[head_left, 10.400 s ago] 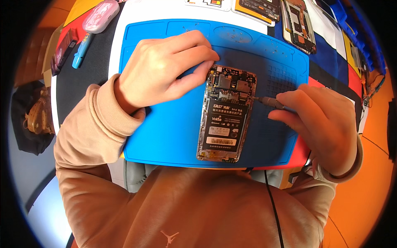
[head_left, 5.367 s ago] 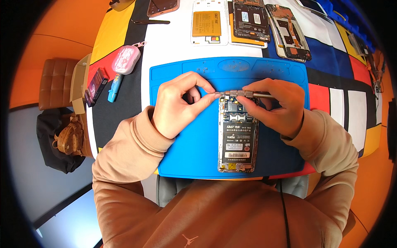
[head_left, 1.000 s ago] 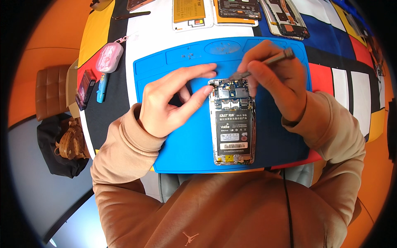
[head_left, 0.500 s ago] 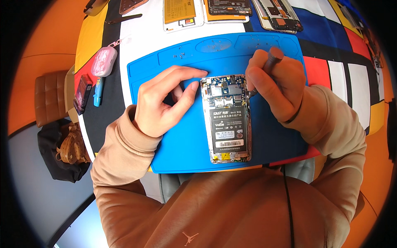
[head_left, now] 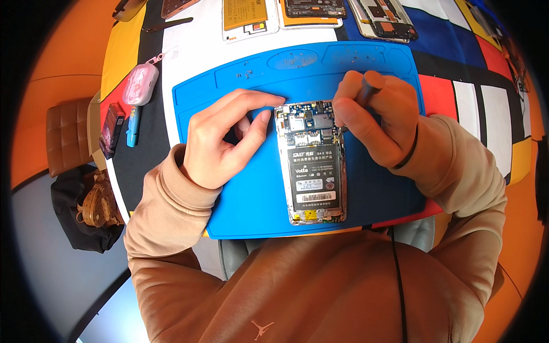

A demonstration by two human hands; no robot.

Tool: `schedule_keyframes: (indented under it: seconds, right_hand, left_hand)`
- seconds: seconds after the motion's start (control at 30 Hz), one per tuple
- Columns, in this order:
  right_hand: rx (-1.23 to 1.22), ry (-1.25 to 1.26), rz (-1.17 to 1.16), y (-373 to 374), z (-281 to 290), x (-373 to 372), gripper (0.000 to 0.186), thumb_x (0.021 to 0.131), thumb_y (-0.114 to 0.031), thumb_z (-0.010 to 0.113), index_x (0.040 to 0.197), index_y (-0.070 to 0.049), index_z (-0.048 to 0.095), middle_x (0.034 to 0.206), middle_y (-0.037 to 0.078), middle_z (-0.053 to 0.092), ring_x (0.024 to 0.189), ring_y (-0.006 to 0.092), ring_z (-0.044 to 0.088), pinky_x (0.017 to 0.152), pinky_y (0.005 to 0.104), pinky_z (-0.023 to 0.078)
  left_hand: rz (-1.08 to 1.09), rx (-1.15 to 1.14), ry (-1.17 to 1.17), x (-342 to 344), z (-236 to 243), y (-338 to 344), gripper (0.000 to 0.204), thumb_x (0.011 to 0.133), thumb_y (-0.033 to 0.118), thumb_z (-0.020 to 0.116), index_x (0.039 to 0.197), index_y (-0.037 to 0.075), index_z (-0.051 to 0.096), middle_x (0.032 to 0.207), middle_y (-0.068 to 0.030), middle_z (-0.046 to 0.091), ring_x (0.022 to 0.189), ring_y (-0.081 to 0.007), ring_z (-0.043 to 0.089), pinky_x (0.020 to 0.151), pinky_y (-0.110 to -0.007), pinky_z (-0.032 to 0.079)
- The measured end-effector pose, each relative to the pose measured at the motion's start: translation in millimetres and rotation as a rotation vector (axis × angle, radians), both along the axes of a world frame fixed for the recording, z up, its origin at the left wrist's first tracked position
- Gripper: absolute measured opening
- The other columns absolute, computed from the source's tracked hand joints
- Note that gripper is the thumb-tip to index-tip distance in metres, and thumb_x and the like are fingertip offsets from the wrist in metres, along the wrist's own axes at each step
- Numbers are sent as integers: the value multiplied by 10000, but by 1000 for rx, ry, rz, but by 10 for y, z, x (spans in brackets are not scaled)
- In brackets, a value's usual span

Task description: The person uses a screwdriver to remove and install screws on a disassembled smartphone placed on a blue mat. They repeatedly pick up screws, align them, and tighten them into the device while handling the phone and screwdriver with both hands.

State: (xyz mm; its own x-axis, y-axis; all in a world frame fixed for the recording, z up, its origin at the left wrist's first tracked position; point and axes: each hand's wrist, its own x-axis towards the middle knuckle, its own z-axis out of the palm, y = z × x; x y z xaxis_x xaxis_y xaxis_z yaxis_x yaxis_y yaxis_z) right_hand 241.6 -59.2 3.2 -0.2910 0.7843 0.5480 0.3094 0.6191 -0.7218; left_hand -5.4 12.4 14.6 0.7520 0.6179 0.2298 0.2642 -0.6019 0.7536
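An opened phone [head_left: 311, 166] lies face down on a blue work mat [head_left: 246, 211], its circuit board [head_left: 309, 121] showing at the far end and a black battery [head_left: 315, 178] below it. My left hand [head_left: 226, 137] rests at the phone's far left corner, index fingertip touching it, thumb apart from the index finger near the left edge. In the closed fingers of my right hand [head_left: 380, 123] is a screwdriver [head_left: 370, 86] with a dark handle. It is tilted, its tip at the board's right edge beside the battery's top. My fingers cover part of its shaft.
Small screws [head_left: 246, 74] lie in the mat's far compartments. Beyond it are several opened phones [head_left: 246, 17] and dark tweezers [head_left: 170, 24]. At the left lie a pink case [head_left: 140, 84], a blue pen-like item [head_left: 132, 127] and a dark box [head_left: 112, 130].
The screwdriver's handle has tipped slightly to the left and toward me, with my right hand shifting along. My left hand stays at the phone's corner.
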Motion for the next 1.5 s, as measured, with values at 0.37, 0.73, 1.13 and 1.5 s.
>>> schedule_keyframes:
  seconds: [0.37,0.73,1.13,1.5]
  right_hand:
    - [269,-151,50,33,80,-29,271,826,18,663,1084,-44,611,728,33,616,539,188,553,521,306,440]
    - [387,-113,-117,47,47,-22,392,693,61,677,1064,-60,639,757,6,661,533,170,556,531,278,455]
    - [347,-44,-99,43,19,-15,396,663,67,667,1040,-49,639,827,7,691,543,161,565,563,270,482]
    - [372,-94,-35,46,45,12,318,680,112,610,953,-32,532,727,48,571,584,156,480,532,281,400]
  left_hand:
    - [3,15,-33,12,-11,-6,196,891,-13,638,1074,9,705,920,-86,681,560,-72,496,531,-213,427]
    - [-9,14,-37,11,-13,2,205,892,-15,635,1085,5,701,931,-93,685,545,-75,489,527,-216,423]
    - [-7,26,-32,6,-28,-3,203,889,-20,634,1079,6,702,927,-89,681,561,-75,497,533,-215,426]
    - [0,8,11,5,0,-12,196,904,-2,624,1083,6,704,953,-92,686,619,-78,537,563,-208,445]
